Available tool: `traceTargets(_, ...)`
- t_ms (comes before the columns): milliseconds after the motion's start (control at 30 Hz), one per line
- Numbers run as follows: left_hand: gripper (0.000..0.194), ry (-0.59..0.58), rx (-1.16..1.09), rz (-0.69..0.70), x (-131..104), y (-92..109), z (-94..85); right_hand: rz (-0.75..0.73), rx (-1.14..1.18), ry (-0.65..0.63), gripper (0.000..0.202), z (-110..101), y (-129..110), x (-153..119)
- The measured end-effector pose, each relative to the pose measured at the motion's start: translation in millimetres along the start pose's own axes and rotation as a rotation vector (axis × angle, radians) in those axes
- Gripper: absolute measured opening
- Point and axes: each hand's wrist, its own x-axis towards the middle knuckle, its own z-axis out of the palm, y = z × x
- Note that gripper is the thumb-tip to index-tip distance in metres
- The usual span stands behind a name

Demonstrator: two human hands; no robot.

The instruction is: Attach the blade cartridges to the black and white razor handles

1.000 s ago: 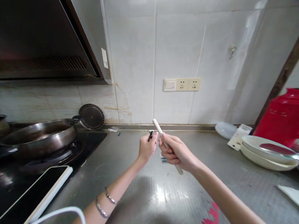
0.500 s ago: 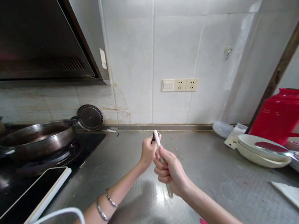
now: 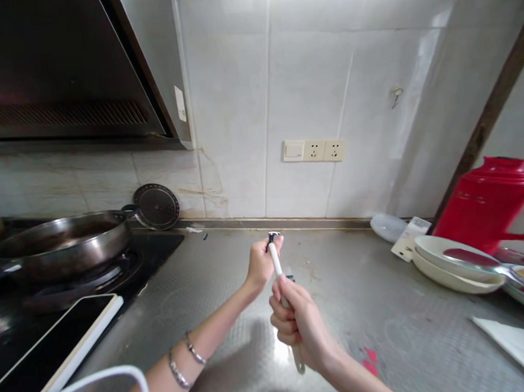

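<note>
Since the white rod [image 3: 275,260] points straight at the small black piece [image 3: 271,238], the main worry I'd have is a slip. The right hand [image 3: 303,323] has its fingers curled tight around the rod; the left hand [image 3: 259,264] has the black piece clamped between thumb and fingers, up over the metal counter [image 3: 360,284]. Can't tell from here if the two parts actually touch. If they're pushed together a bit crooked, I reckon the tip skates off and jabs the left fingertips, or the black bit pops out, being so tiny and mostly hidden by the grip. It'd be easy to lose near that teal scrap [image 3: 290,276]. Also, the white cable [image 3: 142,383] crosses the left forearm, so a sudden pull back could snag it and maybe drag something with it.
</note>
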Motion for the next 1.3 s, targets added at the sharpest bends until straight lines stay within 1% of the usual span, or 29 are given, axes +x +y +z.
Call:
traceTargets(67,0.046,-0.007,0.002,0.042,-0.4,0.4,-0.7,-0.096,0.003,0.014,0.043,-0.9,-4.0,0.8)
traceTargets(133,0.046,-0.03,0.006,0.065,-1.6,1.5,-1.1,-0.14,0.001,0.031,0.043,-1.4,-5.3,2.0)
traceTargets(233,0.045,-0.057,0.011,0.051,-2.3,2.3,-1.4,-0.067,-0.005,0.052,0.044,-2.1,1.6,1.8)
traceTargets(300,0.045,-0.051,0.004,0.034,-1.9,1.7,-1.2,-0.038,-0.002,0.059,0.044,-2.7,5.6,0.7)
traceTargets(467,0.045,-0.053,-0.01,0.05,-4.8,0.8,2.3,-0.151,0.021,0.06,0.043,-2.3,-1.8,0.4)
traceTargets(500,0.045,-0.061,-0.01,0.047,-5.7,1.0,3.0,-0.149,0.022,0.06,0.043,-2.1,-1.6,0.1)
traceTargets(633,0.046,-0.065,-0.015,0.005,-5.3,0.6,2.7,-0.037,0.013,0.061,0.045,-2.9,8.8,-4.2)
traceTargets(667,0.046,-0.06,-0.016,-0.002,-4.6,0.0,2.3,-0.029,0.012,0.061,0.045,-3.3,10.4,-5.3)
traceTargets(733,0.045,-0.047,-0.014,0.004,-3.9,-1.3,2.0,-0.073,0.017,0.06,0.044,-4.1,8.9,-6.4)
traceTargets(800,0.044,-0.055,0.003,0.042,-4.9,-2.0,2.5,-0.135,0.027,0.058,0.043,-4.6,3.6,-6.0)
traceTargets(867,0.045,-0.07,0.029,0.081,-6.7,-1.6,3.2,-0.15,0.036,0.059,0.043,-4.8,0.7,-5.2)
traceTargets(933,0.046,-0.077,0.048,0.101,-7.5,-0.4,2.9,-0.118,0.041,0.06,0.042,-5.4,4.1,-5.6)
traceTargets(1033,0.046,-0.08,0.033,0.082,-5.5,1.8,0.2,-0.043,0.021,0.06,0.038,-7.6,16.3,-9.2)
traceTargets(1100,0.045,-0.077,0.017,0.067,-2.9,2.6,-2.3,-0.045,-0.015,0.051,0.035,-9.5,20.0,-12.3)
traceTargets(1133,0.044,-0.068,0.011,0.066,-1.7,2.6,-3.4,-0.079,-0.043,0.042,0.034,-10.4,18.3,-13.4)
traceTargets(1200,0.043,-0.05,0.013,0.079,0.4,2.1,-5.4,-0.193,-0.137,0.021,0.031,-11.9,6.9,-13.9)
traceTargets(1267,0.043,-0.032,0.023,0.1,1.9,1.8,-7.2,-0.346,-0.289,0.026,0.028,-13.7,-13.2,-11.7)
traceTargets(1300,0.043,-0.02,0.03,0.113,2.5,1.9,-8.2,-0.426,-0.381,0.05,0.028,-15.1,-25.0,-9.7)
